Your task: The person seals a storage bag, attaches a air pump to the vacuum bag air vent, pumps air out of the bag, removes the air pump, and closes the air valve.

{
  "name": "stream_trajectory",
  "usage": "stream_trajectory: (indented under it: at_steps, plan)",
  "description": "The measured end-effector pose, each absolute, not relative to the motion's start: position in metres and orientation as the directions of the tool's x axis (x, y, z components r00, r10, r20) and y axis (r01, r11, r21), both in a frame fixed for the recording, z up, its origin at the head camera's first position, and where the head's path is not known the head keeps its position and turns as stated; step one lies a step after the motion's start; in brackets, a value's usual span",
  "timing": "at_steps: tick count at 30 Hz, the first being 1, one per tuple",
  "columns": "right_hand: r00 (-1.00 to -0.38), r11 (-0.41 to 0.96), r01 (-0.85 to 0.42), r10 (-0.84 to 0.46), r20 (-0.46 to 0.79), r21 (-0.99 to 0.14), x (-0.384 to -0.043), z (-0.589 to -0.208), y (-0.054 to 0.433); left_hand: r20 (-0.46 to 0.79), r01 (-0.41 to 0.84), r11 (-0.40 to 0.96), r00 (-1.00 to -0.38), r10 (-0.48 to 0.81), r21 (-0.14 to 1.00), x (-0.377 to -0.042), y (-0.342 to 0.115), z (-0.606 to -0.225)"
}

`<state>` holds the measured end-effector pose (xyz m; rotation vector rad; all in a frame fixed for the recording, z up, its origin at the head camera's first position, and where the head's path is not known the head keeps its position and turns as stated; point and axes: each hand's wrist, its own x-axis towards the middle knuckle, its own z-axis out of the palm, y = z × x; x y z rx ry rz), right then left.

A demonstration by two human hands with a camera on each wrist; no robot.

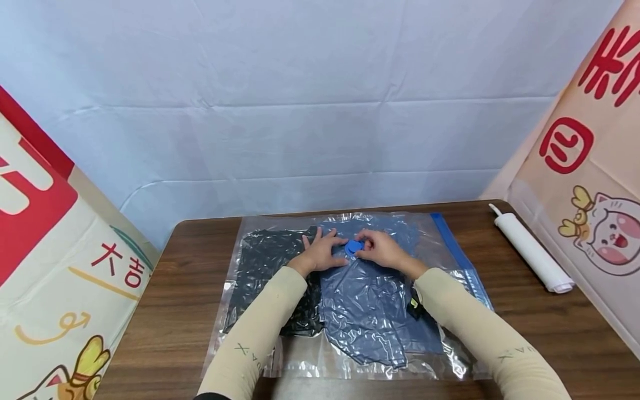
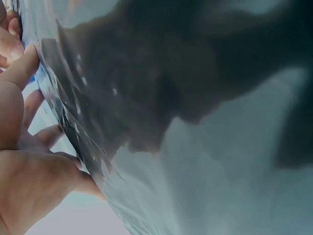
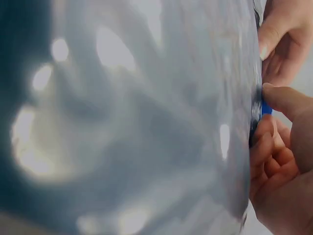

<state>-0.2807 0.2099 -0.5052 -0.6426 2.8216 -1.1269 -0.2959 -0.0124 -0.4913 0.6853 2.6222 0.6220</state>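
A clear plastic vacuum storage bag [image 1: 300, 355] lies flat, with a black garment [image 1: 265, 261] and a dark blue garment [image 1: 357, 311] inside. On its upper middle sits a round blue valve cap [image 1: 354, 246]. My right hand [image 1: 384, 250] pinches the cap between thumb and curled fingers; in the right wrist view a blue sliver of the cap [image 3: 266, 107] shows beside the thumb. Fingers spread, my left hand [image 1: 320, 254] rests on the bag just left of the cap, its thumb and index finger on either side of the cap's left edge.
A blue zip strip [image 1: 450, 239] runs along the bag's right end. Near my right sleeve is a small black item with a yellow-green mark [image 1: 414, 304]. A white roll [image 1: 532, 250] lies at the right of the brown wooden table [image 1: 165, 311]. Printed cloths hang at both sides.
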Motion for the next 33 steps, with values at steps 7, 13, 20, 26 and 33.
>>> stream_trajectory:
  at_steps: [7,13,20,26,33]
  plan:
    - [-0.919,0.644,-0.351,-0.377,0.118,-0.680,-0.281,-0.503,0.207,-0.254,0.353,0.812,-0.825,0.504,0.466,-0.297,-0.012,-0.487]
    - [-0.925,0.669,-0.322,-0.372,0.074,-0.670,-0.281,-0.505,0.206,-0.271,0.336,0.816,-0.825,0.496,0.469,-0.296,-0.011,-0.487]
    - [-0.921,0.686,-0.324,-0.386,0.052,-0.651,-0.281,-0.499,0.209,-0.262,0.346,0.813,-0.824,0.501,0.468,-0.297,-0.009,-0.483]
    - [-0.917,0.694,-0.301,-0.399,-0.001,-0.654,-0.282,-0.490,0.213,-0.273,0.345,0.811,-0.818,0.507,0.472,-0.302,-0.009,-0.479]
    - [-0.951,0.732,-0.225,-0.309,-0.019,-0.642,-0.285,-0.462,0.230,-0.168,0.377,0.793,-0.847,0.504,0.479,-0.313,-0.023,-0.466]
